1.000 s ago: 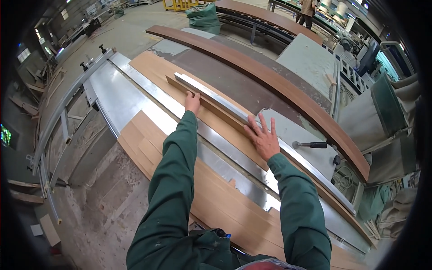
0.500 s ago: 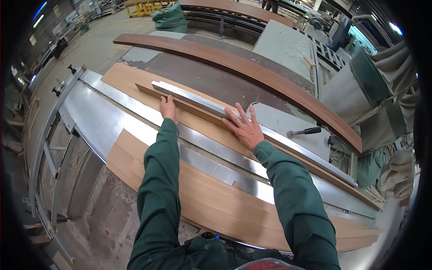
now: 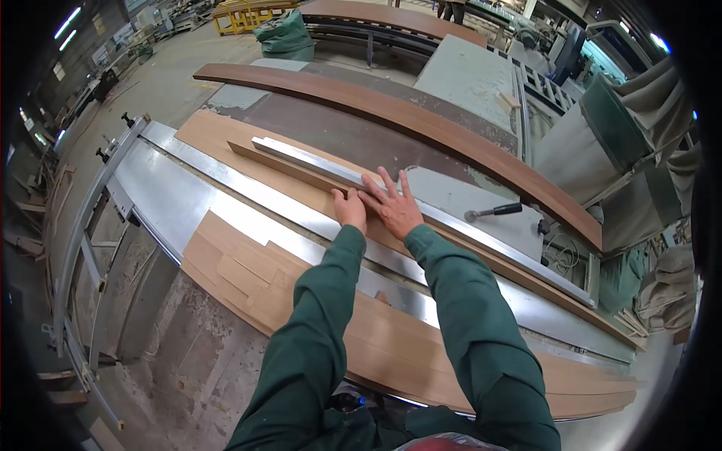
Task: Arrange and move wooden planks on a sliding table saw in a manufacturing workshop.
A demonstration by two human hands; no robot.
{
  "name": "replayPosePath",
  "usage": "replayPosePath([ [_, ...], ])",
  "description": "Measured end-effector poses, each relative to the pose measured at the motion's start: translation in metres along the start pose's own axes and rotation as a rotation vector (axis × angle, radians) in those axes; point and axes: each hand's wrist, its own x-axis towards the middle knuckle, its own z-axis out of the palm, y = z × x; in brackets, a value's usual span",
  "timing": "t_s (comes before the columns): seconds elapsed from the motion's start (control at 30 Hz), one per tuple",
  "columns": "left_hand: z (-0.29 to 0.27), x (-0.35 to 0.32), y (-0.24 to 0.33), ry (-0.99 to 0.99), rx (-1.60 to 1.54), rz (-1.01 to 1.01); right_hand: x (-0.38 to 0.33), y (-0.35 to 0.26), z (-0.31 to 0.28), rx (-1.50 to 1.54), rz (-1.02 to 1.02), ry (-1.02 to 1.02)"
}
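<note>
Wooden strip (image 3: 282, 170) — thin, plain brown, left grip (image 3: 351, 209) curled, hold unclear, right grip (image 3: 396, 208) splayed

The left hand (image 3: 350, 210), fingers bent, touches the near side of a long, thin brown wooden strip (image 3: 278, 168) standing on edge. Just beside it, the right hand (image 3: 395, 204) lies with fingers spread across the strip and a long, straight silver metal bar (image 3: 481, 240) running along its far side. Beneath lies a flat light-brown wooden board (image 3: 207, 131). Nearer the body, flat pale-brown wooden boards (image 3: 391, 342) overlap on a shiny silver metal table (image 3: 165, 180). Beyond the bar are a metal lever with a black handle (image 3: 504, 210), a long reddish-brown wooden plank (image 3: 391, 113) and a bulging green sack (image 3: 284, 37).
</note>
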Motion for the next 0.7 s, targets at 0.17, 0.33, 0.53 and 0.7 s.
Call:
replayPosePath([
  [0.17, -0.011, 0.012, 0.013, 0.125, 0.325, 0.207, -0.043, 0.03, 0.008, 0.063, -0.048, 0.046],
  [0.33, 0.011, 0.012, 0.029, 0.077, 0.422, 0.12, -0.187, 0.102, -0.019, 0.02, 0.011, 0.021],
  [0.53, -0.023, 0.039, 0.027, 0.168, 0.387, 0.149, -0.21, 0.105, -0.042, 0.056, 0.049, -0.124],
  [0.7, -0.025, 0.042, 0.039, 0.127, 0.404, 0.205, -0.198, 0.102, -0.042, 0.045, 0.05, -0.18],
])
